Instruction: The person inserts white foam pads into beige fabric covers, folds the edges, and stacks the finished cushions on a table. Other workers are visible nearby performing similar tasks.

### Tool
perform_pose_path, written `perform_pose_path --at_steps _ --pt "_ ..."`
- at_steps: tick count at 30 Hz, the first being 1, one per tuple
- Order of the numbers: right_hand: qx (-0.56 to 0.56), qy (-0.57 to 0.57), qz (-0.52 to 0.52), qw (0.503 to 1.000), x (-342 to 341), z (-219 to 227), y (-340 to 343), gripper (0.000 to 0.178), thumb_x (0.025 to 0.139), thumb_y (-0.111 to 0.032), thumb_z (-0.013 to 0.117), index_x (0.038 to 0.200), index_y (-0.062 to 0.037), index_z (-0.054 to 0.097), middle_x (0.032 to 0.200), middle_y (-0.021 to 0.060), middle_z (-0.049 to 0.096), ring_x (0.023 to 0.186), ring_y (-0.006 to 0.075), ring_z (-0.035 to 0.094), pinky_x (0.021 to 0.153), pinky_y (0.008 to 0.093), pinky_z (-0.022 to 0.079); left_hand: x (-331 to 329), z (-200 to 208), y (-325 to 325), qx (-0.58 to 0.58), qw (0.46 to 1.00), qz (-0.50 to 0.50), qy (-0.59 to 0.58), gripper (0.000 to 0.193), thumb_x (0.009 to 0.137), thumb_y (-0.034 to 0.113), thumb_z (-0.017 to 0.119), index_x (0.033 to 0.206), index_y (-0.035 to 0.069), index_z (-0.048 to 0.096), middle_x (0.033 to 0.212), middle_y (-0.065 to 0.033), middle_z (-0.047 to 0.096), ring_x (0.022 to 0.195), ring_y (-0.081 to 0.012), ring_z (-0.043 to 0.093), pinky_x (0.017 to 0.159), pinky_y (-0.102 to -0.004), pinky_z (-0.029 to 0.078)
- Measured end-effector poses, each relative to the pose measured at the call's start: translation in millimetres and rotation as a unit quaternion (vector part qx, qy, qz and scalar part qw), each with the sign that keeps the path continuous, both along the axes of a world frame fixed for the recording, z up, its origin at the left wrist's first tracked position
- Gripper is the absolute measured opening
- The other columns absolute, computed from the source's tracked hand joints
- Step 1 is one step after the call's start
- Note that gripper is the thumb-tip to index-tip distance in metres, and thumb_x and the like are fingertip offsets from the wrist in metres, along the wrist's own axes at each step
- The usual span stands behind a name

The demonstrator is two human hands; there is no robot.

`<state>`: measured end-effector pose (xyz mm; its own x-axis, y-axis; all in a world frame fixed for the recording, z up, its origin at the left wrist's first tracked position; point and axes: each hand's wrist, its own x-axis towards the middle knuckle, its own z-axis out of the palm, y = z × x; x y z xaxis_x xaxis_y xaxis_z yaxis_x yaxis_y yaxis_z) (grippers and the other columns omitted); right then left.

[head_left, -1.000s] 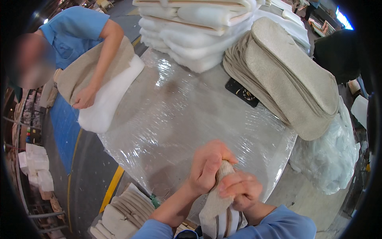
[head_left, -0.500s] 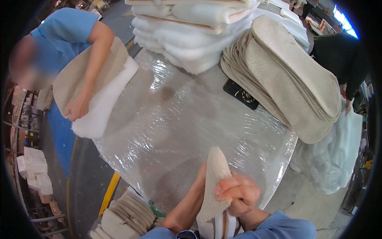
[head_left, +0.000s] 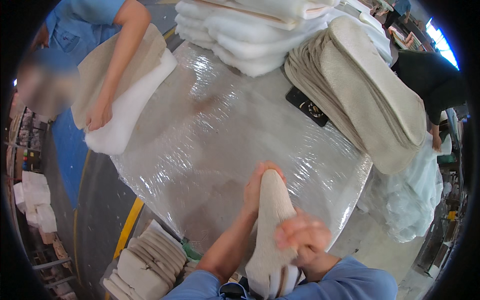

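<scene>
A long beige fabric cushion cover point(head_left: 274, 220) stands upright in front of me, narrow end up. White padding layers with a brown strip point(head_left: 282, 280) show at its lower end. My left hand point(head_left: 257, 185) is closed around the cover's far tip; its fingers curl over the top, and part of the hand is behind the fabric. At the cover's right edge, my right hand point(head_left: 304, 232) is smeared by motion, its fingers seemingly bent. Whether it grips the fabric cannot be made out.
The plastic-wrapped table point(head_left: 210, 145) holds a stack of beige covers point(head_left: 370, 95), a black phone-like object point(head_left: 307, 106) and piled white padding point(head_left: 250, 40). At left, a co-worker's hand point(head_left: 100, 114) presses a beige cover over white padding point(head_left: 135, 107). Folded beige pieces point(head_left: 145, 262) sit lower left; clear plastic point(head_left: 405, 200) right.
My left hand has come up from behind the cover and now wraps its tip. My right hand, formerly gripping the cover's edge, is now blurred. The cover's tip sits slightly higher.
</scene>
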<state>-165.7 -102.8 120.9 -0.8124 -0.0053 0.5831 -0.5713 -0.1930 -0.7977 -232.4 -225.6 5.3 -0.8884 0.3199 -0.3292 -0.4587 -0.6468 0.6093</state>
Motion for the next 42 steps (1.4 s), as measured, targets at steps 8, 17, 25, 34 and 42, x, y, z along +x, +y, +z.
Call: perform_pose_path --at_steps 8,17,25,34,42 --pt "0.051 -0.055 -0.023 0.997 6 15 12 0.009 0.093 -0.005 0.074 0.085 -0.0014 0.076 0.096 0.0154 0.076 0.080 0.0249 0.072 0.079 0.0392 0.056 101 22 -5 0.124 0.934 -0.073 -0.328 0.064 0.117 0.051 0.028 0.094 0.006 0.068 0.083 -0.0047 0.066 0.071 -0.0139 0.062 0.066 -0.0300 0.052" --pt "-0.048 0.022 0.009 0.999 19 12 12 0.011 0.096 -0.011 0.075 0.093 -0.0015 0.081 0.100 0.0134 0.080 0.070 0.0225 0.069 0.062 0.0382 0.046 79 0 -1 0.134 0.944 -0.051 -0.298 0.066 0.116 0.051 0.028 0.090 0.006 0.068 0.079 -0.0036 0.065 0.069 -0.0138 0.061 0.064 -0.0298 0.051" --pt "-0.078 0.008 0.039 0.996 7 6 4 0.010 0.095 -0.007 0.073 0.094 -0.0018 0.081 0.103 0.0139 0.080 0.071 0.0218 0.069 0.063 0.0381 0.045 -19 48 -10 -0.093 0.995 -0.026 0.028 0.068 0.116 0.050 0.029 0.081 0.005 0.065 0.072 -0.0023 0.062 0.065 -0.0140 0.057 0.060 -0.0301 0.046" --pt "-0.071 -0.030 0.011 0.997 -5 -18 10 0.012 0.097 -0.006 0.067 0.092 -0.0026 0.077 0.101 0.0137 0.079 0.074 0.0249 0.071 0.070 0.0400 0.052 -34 95 -10 -0.195 0.901 -0.038 0.387 0.059 0.115 0.037 0.037 0.072 0.002 0.057 0.069 -0.0065 0.057 0.062 -0.0155 0.050 0.057 -0.0352 0.039" --pt "0.038 -0.070 -0.059 0.995 -21 -11 11 0.008 0.089 0.000 0.074 0.094 -0.0028 0.080 0.104 0.0150 0.079 0.092 0.0274 0.077 0.069 0.0339 0.053 -9 113 -6 -0.284 0.923 0.017 0.259 0.053 0.116 0.038 0.034 0.103 0.000 0.068 0.094 -0.0060 0.065 0.083 -0.0151 0.057 0.076 -0.0309 0.047"
